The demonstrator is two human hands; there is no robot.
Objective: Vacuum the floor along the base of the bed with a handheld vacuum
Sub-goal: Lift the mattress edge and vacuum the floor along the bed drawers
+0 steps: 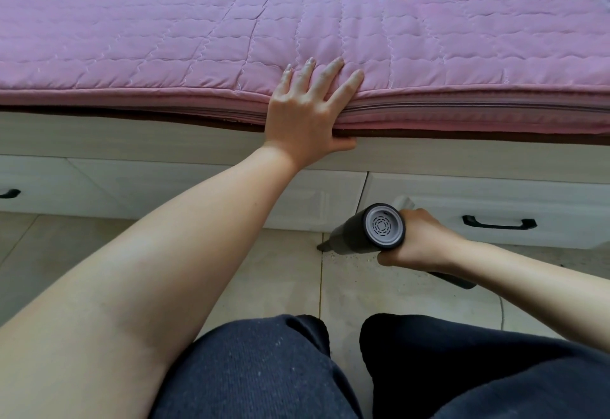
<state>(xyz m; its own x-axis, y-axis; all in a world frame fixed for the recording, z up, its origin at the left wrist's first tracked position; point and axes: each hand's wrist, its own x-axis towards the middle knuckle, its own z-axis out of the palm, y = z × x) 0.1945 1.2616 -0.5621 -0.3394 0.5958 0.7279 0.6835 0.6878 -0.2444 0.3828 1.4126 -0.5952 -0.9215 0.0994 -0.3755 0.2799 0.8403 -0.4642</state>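
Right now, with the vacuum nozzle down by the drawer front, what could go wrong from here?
The nozzle of the handheld vacuum, gripped by the right hand, sits close to the white drawer front; a forward push could knock or scuff it. Crumbs lie on the tile under and behind the body, so a pass along the base alone may miss them. The left hand leans on the edge of the pink quilt, which might slide under weight.

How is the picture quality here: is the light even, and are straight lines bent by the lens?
Head view: soft, even daylight with no hard glare; the bed edge bows from wide-angle distortion; the handheld vacuum in the right hand is sharp; the left hand casts almost no shadow on the pink quilt.
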